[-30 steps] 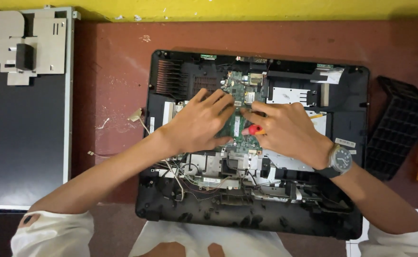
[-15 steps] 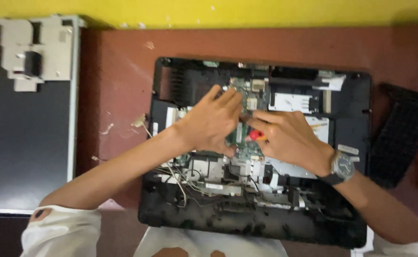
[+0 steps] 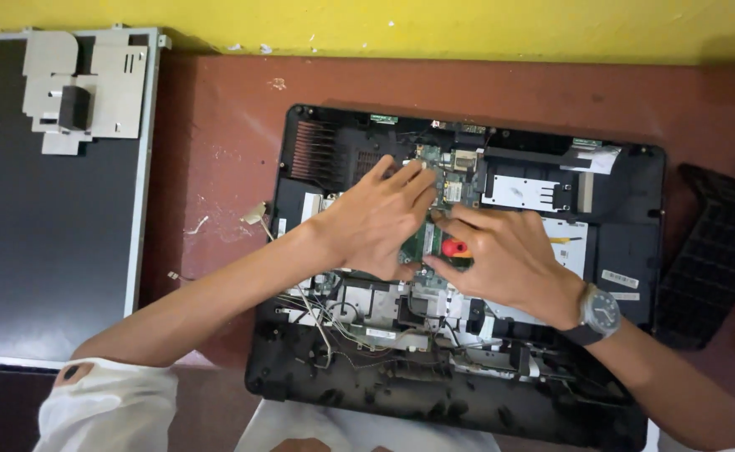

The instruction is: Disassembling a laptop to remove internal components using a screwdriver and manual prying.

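A flat screen panel (image 3: 53, 218) lies at my table's (image 3: 217, 125) left edge; a black keyboard (image 3: 714, 255) sits at the right edge.

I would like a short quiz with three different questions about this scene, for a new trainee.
1. True or false: the right hand wears a wristwatch.
2. Which thing lies at the far left of the table?
A. a flat display panel
B. a keyboard
C. a pair of pliers
3. Fill in: a tool with a ____ handle shows in the grip of the right hand, over the green circuit board.

Key
1. True.
2. A.
3. Red. The left hand rests on the board inside the opened black computer case.
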